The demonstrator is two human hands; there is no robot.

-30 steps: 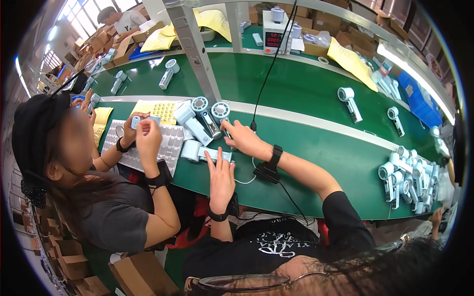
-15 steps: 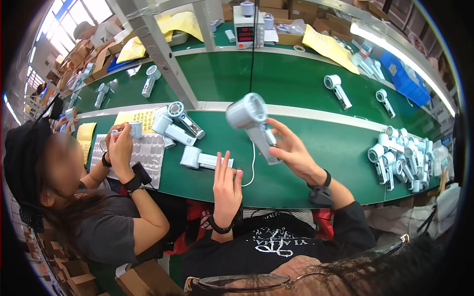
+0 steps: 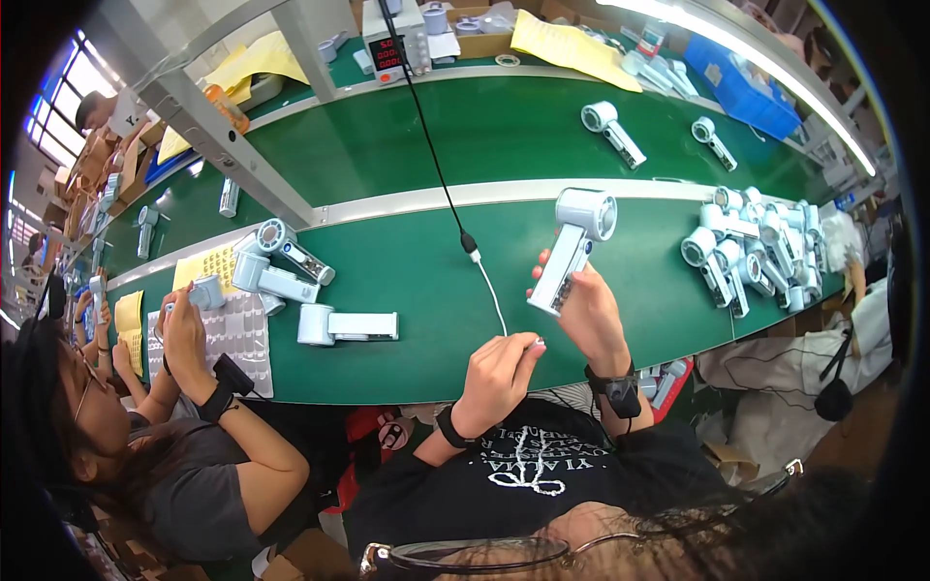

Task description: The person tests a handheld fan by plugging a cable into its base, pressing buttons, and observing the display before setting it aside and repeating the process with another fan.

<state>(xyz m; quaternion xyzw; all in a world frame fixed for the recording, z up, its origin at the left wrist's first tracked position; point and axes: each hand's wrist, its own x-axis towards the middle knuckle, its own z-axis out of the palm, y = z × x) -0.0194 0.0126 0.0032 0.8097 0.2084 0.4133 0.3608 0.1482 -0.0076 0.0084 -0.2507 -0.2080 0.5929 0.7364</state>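
Head view, green bench (image 3: 426, 320): we see it crowded, so a dropped unit could strike the handheld fans lying on it.
Pile of fans (image 3: 751, 242): heaped near our right side; a wide elbow swing could scatter it.
Handheld fan (image 3: 573, 250): raised above the bench, our right hand (image 3: 591, 315) wrapped around its handle; a loose hold lets it tip.
Cable (image 3: 489, 290): white plug end lies just beside the fan; we could snag it.
Left hand (image 3: 499, 373): fingers curled, pinching something too small for us to tell.

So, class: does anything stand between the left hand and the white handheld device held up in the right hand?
Nothing visible: bare green table lies between the left hand and the device gripped by the right hand.
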